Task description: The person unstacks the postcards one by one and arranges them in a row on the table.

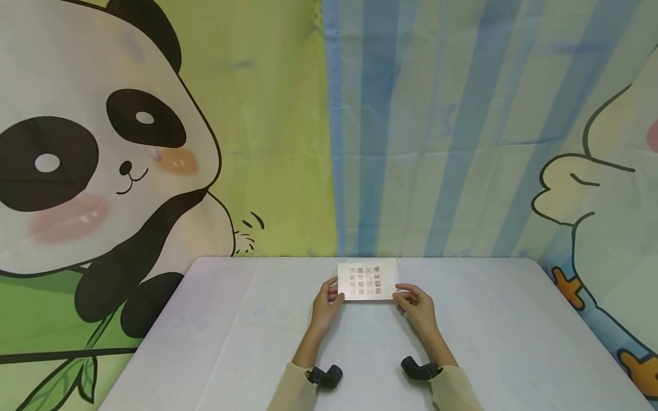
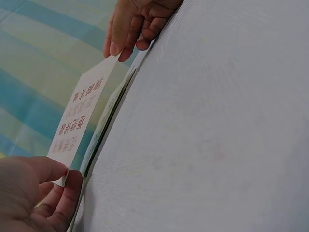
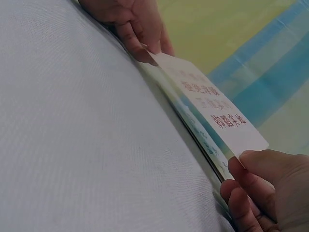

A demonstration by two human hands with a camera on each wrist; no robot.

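A white card (image 1: 367, 279) printed with rows of red and paler Chinese characters is held up off the table, near its far edge. My left hand (image 1: 325, 306) pinches the left near corner between thumb and fingers. On the opposite side, the right hand (image 1: 417, 308) pinches the right near corner in the same way. Below the lettered card, the right wrist view shows a pale green and blue printed sheet (image 3: 205, 140) with a dark lower edge. Whether this sheet is joined to the card, I cannot tell.
Under the hands lies a white-covered table (image 1: 267, 354). Behind it hangs a cloth backdrop with a cartoon panda (image 1: 154, 131) on the left and blue stripes (image 1: 380, 125) in the middle. Each wrist wears a black camera band (image 1: 326, 377).
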